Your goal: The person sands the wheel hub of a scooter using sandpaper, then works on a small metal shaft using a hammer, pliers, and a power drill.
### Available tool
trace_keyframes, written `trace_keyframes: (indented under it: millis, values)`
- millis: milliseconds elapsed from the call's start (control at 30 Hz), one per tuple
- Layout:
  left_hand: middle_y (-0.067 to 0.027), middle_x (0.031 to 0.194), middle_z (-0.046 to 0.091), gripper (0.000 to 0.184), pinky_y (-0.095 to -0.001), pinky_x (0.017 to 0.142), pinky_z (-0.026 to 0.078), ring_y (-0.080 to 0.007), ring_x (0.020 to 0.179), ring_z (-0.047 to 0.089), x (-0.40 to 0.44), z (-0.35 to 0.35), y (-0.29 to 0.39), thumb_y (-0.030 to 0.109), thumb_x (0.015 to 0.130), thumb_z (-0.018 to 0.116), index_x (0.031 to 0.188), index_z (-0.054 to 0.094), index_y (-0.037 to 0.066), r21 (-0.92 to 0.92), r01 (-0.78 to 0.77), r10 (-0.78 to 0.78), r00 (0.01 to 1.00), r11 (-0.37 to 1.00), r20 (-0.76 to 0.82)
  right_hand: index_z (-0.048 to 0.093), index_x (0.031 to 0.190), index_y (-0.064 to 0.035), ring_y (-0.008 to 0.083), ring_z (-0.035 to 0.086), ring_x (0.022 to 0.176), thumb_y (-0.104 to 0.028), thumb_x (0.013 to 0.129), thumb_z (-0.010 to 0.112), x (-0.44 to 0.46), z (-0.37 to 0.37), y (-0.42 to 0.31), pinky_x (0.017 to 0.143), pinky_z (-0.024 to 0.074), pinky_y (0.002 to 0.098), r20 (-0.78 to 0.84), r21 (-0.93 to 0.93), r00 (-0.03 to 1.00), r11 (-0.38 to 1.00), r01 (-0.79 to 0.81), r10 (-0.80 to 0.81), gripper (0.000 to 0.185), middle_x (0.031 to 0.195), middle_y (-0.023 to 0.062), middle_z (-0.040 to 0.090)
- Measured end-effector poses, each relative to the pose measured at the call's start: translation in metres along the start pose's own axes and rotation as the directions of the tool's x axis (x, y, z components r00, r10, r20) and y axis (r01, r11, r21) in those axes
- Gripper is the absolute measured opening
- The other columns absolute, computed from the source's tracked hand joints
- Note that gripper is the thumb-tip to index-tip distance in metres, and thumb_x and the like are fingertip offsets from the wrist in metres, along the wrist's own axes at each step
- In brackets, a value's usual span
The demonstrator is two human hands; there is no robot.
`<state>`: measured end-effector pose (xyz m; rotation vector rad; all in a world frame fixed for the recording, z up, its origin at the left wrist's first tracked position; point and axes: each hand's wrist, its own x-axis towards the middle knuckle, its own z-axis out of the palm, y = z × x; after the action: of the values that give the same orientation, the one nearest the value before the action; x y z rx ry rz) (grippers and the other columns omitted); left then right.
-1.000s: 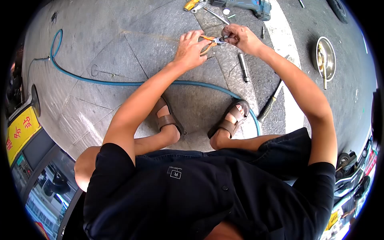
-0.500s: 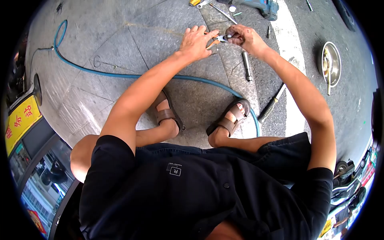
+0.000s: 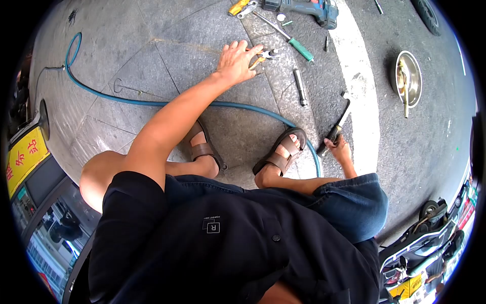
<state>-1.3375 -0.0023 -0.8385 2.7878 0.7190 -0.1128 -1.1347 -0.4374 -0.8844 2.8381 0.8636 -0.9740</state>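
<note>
My left hand [image 3: 236,63] is closed around pliers [image 3: 258,61] with orange handles, held low over the paving. A small metal piece [image 3: 275,52] sits at the jaws; whether they grip it is hard to make out. Near my right foot, my right hand [image 3: 340,151] has its fingers around the black grip of a hammer [image 3: 343,117]. The hammer lies along the ground, its head pointing away from me. Between the two hands rests a metal socket tool [image 3: 300,87]. A screwdriver with a green handle [image 3: 301,49] lies just beyond the pliers.
A blue hose [image 3: 238,105] crosses the paving in front of my sandals. At the far side lie a cordless power tool [image 3: 304,7], a wrench [image 3: 248,9] and a yellow handle [image 3: 238,7]. A metal bowl [image 3: 415,78] with a brush-like stick stands at right.
My right hand has left the small piece at the pliers and come back toward me onto the hammer's grip. My left hand still holds the pliers. The green screwdriver handle is now uncovered.
</note>
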Motion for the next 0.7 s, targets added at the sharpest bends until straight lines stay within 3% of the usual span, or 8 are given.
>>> trace_keyframes:
  millis: [67,100,167,200,300,367,433,700]
  values:
    - [-0.0087,0.111,0.053,0.077,-0.0416,0.092,0.042,-0.0279,0.108,0.051,-0.001,0.0,0.002,0.033,0.07,0.08,0.14,0.05,0.028,0.014,0.004,-0.004,1.0,1.0,0.009,0.058,0.11,0.0032,0.042,0.066,0.089,-0.057,0.078,0.071,-0.01,0.017,-0.011,0.077,0.0534,0.0471,-0.092,0.077,0.99,0.992,-0.102,0.109,0.069,0.098,0.0271,0.067]
    - [-0.0087,0.112,0.053,0.077,-0.0411,0.092,0.042,-0.0278,0.109,0.051,0.0,-0.001,0.001,0.033,0.07,0.08,0.14,0.049,0.028,0.019,0.01,-0.011,1.0,1.0,0.025,0.057,0.108,0.0042,0.0404,0.067,0.085,-0.049,0.077,0.074,-0.013,0.032,-0.01,0.079,0.0538,0.0453,-0.332,0.133,0.942,0.991,-0.003,0.048,0.064,0.095,0.0253,0.067]
    - [-0.0087,0.113,0.053,0.076,-0.0407,0.093,0.041,-0.0277,0.109,0.051,0.002,-0.002,0.001,0.033,0.071,0.079,0.141,0.049,0.028,0.024,0.023,-0.024,0.999,0.999,0.033,0.054,0.104,0.0009,0.0314,0.067,0.072,-0.032,0.085,0.072,-0.025,0.022,-0.018,0.062,0.053,0.0423,-0.401,0.437,0.915,0.888,0.14,0.053,0.042,0.089,0.0182,0.065]
    - [-0.0086,0.113,0.053,0.077,-0.0405,0.093,0.041,-0.0274,0.11,0.05,0.003,-0.003,0.001,0.033,0.071,0.079,0.141,0.049,0.028,0.015,0.03,-0.03,0.998,0.999,0.049,0.047,0.104,-0.0043,0.0195,0.061,0.062,-0.023,0.091,0.065,-0.029,0.005,-0.035,0.054,0.0528,0.0341,-0.002,0.961,0.983,0.274,-0.048,0.181,0.029,0.079,0.0116,0.061]
    - [-0.0085,0.115,0.053,0.077,-0.04,0.095,0.04,-0.027,0.112,0.05,0.001,-0.004,0.002,0.033,0.071,0.079,0.141,0.049,0.029,0.002,0.035,-0.035,0.997,0.999,0.075,0.045,0.102,-0.0086,0.0113,0.053,0.052,-0.019,0.095,0.06,-0.025,-0.054,-0.065,0.044,0.0449,0.0254,0.339,0.938,0.941,-0.089,-0.336,0.013,0.02,0.075,0.0067,0.057]
    - [-0.0079,0.115,0.053,0.076,-0.04,0.094,0.04,-0.0267,0.112,0.05,0.002,-0.003,0.003,0.033,0.071,0.079,0.14,0.05,0.028,0.015,0.042,-0.043,0.997,0.999,0.06,0.048,0.105,-0.005,0.0116,0.052,0.048,-0.023,0.096,0.061,-0.025,-0.097,-0.098,0.043,0.0443,0.0283,0.205,0.877,0.979,0.445,-0.183,-0.001,0.023,0.066,0.0052,0.057]
    - [-0.0076,0.115,0.053,0.075,-0.04,0.094,0.04,-0.0264,0.112,0.05,0.003,-0.004,0.002,0.033,0.071,0.079,0.139,0.05,0.028,0.005,0.04,-0.04,0.998,0.999,0.049,0.048,0.11,-0.0022,0.0191,0.059,0.05,-0.022,0.096,0.059,-0.02,-0.105,-0.111,0.046,0.0473,0.0342,-0.209,0.37,0.951,0.881,0.294,-0.229,0.027,0.064,0.0107,0.059]
    - [-0.0076,0.113,0.053,0.073,-0.0406,0.093,0.041,-0.0267,0.111,0.051,-0.001,0.002,0.002,0.033,0.071,0.081,0.138,0.052,0.028,0.005,0.031,-0.031,0.999,1.0,0.008,0.048,0.119,-0.0035,0.0354,0.067,0.064,-0.022,0.094,0.063,-0.006,-0.122,-0.18,0.056,0.051,0.042,-0.266,0.052,0.789,0.809,0.586,-0.554,0.034,0.074,0.0196,0.064]
